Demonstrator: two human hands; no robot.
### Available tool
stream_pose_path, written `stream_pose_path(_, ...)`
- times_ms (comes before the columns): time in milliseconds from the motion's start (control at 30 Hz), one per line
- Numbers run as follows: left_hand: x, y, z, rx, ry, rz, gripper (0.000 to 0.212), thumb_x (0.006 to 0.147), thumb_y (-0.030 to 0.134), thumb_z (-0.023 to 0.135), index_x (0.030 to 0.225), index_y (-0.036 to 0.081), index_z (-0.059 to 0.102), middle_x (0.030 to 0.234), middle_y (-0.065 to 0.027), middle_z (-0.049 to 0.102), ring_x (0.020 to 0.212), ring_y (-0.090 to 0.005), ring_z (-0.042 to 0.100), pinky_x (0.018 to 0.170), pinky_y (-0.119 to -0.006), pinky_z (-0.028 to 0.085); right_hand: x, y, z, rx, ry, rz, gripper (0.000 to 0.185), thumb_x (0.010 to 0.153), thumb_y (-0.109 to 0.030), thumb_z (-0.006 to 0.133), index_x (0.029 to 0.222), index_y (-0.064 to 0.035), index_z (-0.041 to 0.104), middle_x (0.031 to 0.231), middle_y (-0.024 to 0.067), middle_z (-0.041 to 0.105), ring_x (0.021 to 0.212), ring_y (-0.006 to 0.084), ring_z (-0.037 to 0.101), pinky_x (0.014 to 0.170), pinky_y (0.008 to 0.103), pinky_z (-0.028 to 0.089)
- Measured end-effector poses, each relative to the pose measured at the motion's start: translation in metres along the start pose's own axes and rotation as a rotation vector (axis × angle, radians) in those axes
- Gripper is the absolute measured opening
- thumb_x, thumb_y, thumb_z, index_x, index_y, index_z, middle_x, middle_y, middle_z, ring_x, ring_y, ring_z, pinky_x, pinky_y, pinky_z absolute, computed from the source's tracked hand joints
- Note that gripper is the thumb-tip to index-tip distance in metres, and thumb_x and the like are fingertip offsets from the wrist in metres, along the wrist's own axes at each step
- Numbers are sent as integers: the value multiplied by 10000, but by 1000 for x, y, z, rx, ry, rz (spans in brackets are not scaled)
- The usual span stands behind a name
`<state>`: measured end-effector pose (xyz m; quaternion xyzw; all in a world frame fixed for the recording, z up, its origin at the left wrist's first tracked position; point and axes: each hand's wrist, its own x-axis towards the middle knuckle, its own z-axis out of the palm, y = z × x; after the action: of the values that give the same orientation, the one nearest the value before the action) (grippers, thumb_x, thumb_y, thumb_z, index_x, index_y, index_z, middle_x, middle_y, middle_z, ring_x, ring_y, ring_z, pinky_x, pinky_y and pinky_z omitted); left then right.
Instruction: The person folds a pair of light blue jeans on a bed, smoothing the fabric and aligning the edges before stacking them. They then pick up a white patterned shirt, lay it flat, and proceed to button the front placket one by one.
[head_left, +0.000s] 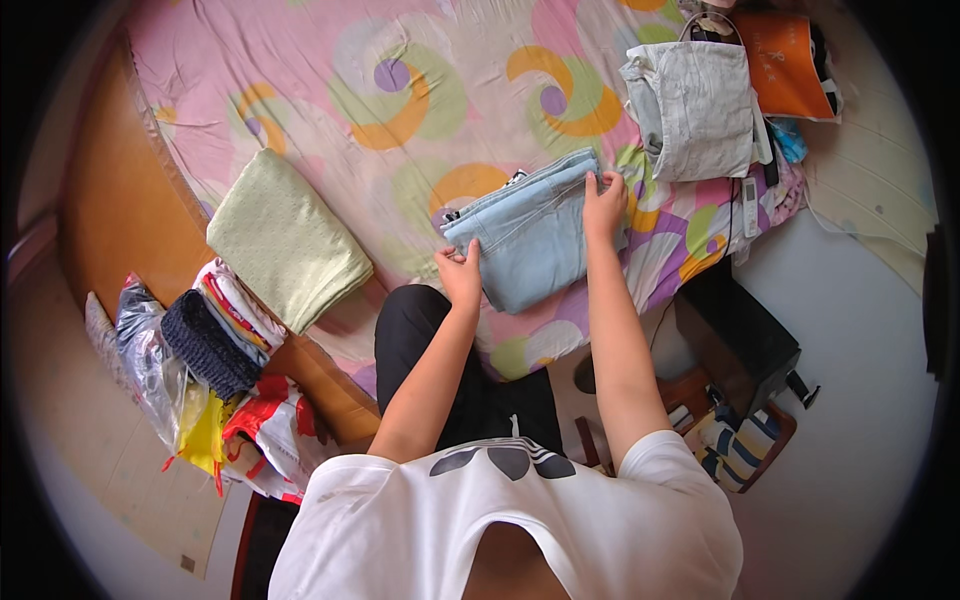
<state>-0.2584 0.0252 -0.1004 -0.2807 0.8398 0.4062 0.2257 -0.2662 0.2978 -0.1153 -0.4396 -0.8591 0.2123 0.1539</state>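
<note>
A folded light-blue denim garment lies on the bed in front of my knees. My left hand grips its near left corner, thumb on top and fingers at the edge. At the far right corner, my right hand pinches the denim between thumb and fingers. Some black-and-white patterned material shows along the far fold of the garment. To the left rests a folded pale-green cloth with a fine dotted texture, apart from both hands.
The bed sheet has pink ground and swirl prints. At left are a dark knitted item, folded clothes and plastic bags. A white cloth bag, an orange bag and a white remote sit at right. Below stands a black box-shaped object.
</note>
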Motion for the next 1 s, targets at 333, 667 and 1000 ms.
stream_pose_path(333,-38,-15,4,39,-94,17,564,923,451,702,1112,-56,539,936,-184,657,832,-284,640,774,-395,500,1,79,-49,107,-418,-22,438,949,-421,664,952,17,659,901,170,680,833,346,644,753,416,499)
stream_pose_path(667,-59,-6,33,187,147,157,318,1068,333,424,1137,25,457,903,-347,637,834,-571,575,701,-599,417,-24,72,-49,-110,-383,251,516,945,-528,602,1017,-25,697,987,251,693,922,460,642,790,501,505)
stream_pose_path(1000,-50,11,32,238,232,90,430,1038,386,498,1253,16,453,1057,-271,648,961,-463,623,825,-512,475,-26,59,-35,-185,-269,308,492,986,-498,499,865,-49,660,860,213,703,824,446,661,715,539,504)
